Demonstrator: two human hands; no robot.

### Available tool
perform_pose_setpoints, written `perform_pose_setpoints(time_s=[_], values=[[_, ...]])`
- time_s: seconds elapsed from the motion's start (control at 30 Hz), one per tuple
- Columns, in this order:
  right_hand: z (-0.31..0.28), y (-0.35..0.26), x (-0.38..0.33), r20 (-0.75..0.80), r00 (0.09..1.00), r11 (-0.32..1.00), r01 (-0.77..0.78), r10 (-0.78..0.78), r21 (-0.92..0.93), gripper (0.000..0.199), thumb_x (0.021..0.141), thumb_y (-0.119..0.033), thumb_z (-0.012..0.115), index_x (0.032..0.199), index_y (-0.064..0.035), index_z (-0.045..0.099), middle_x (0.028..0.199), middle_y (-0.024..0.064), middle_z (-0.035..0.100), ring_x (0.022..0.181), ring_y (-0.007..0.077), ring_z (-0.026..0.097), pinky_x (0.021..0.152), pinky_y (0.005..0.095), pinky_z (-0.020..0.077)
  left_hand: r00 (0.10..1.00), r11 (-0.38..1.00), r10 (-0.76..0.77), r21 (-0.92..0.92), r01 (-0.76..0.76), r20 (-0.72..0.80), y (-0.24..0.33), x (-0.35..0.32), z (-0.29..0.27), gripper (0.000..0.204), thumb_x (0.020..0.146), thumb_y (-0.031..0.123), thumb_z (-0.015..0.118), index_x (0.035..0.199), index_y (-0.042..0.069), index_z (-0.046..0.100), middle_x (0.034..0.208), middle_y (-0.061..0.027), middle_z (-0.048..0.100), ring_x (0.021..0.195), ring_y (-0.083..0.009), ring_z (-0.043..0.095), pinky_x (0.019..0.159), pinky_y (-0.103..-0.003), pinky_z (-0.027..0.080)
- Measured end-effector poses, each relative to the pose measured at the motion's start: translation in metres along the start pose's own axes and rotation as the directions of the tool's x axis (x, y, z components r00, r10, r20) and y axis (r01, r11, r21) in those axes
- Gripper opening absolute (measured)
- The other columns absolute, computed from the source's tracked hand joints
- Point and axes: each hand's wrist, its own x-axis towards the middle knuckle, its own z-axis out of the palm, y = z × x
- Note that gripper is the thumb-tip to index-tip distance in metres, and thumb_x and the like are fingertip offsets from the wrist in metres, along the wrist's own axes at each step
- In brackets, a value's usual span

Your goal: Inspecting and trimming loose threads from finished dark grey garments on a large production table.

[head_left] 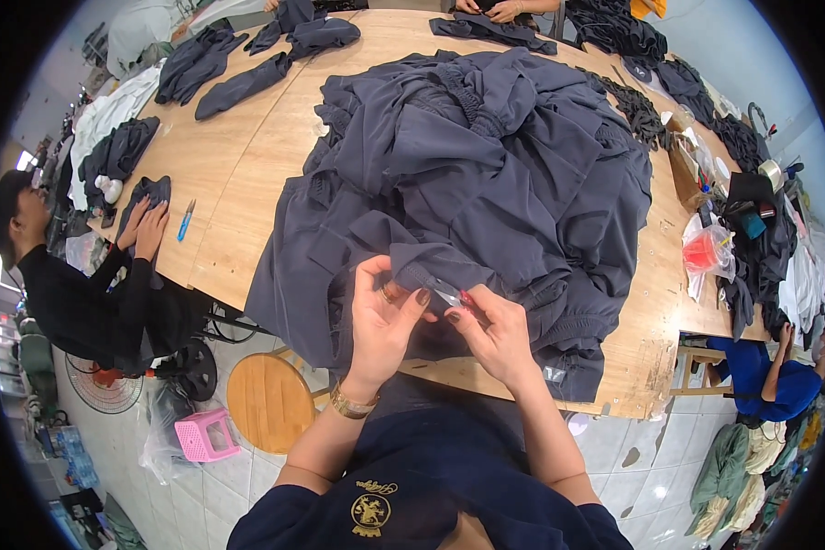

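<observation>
As left grip (383, 323) pinches cloth (423, 260), right grip (497, 335) holds tool (445, 291); garment heap (513, 183) crowds table (234, 179).

1 head-worn fisheye looks down, from near, on the table (247, 174).

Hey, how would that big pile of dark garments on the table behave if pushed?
The garment pile would likely sag and fold, given its soft wrinkles. Loose, overlapping layers might slide apart, and its bulk suggests noticeable weight.

a navy short-sleeved shirt (449, 472) with a gold animal crest (371, 511) accompanies a gold-toned wristband (353, 403).
</observation>
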Motion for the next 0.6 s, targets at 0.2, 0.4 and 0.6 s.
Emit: perform_pose_setpoints(time_s=[0.2, 0.4, 0.6], values=[[-0.0008, -0.0021, 0.0006, 0.003, 1.000, 0.999, 0.020, -0.020, -0.027, 0.033, 0.083, -0.031, 0.063, 0.073, -0.0022, 0.051, 0.059, 0.0122, 0.049, 0.049, 0.0279, 0.049, 0.047, 0.0336, 0.0372, 0.999, 0.999, 0.036, 0.027, -0.037, 0.014, -0.0003, -0.0014, 0.0019, 0.039, 0.086, -0.003, 0.057, 0.115, 0.004, 0.034, 0.098, -0.0107, 0.059, 0.087, -0.0123, 0.059, 0.073, -0.025, 0.052], [-0.0007, -0.0021, 0.0011, -0.007, 1.000, 0.999, 0.013, -0.014, -0.047, 0.033, 0.083, -0.031, 0.063, 0.071, -0.0032, 0.050, 0.058, 0.0107, 0.049, 0.048, 0.0272, 0.049, 0.045, 0.0336, 0.0365, 0.997, 0.995, 0.071, 0.077, -0.071, 0.003, -0.0010, -0.0011, 0.0053, 0.039, 0.085, -0.005, 0.058, 0.114, 0.005, 0.033, 0.097, -0.0110, 0.059, 0.087, -0.0126, 0.059, 0.074, -0.025, 0.052], [0.0000, -0.0076, 0.0002, -0.011, 1.000, 0.998, 0.001, -0.002, -0.069, 0.024, 0.083, -0.020, 0.064, 0.076, 0.0009, 0.056, 0.059, 0.0119, 0.050, 0.049, 0.0212, 0.048, 0.048, 0.0291, 0.0382, 0.996, 0.991, 0.090, 0.098, -0.090, 0.008, -0.0022, -0.0024, 0.0040, 0.041, 0.085, -0.006, 0.057, 0.115, 0.005, 0.032, 0.097, -0.0119, 0.059, 0.087, -0.0135, 0.059, 0.075, -0.026, 0.052]])
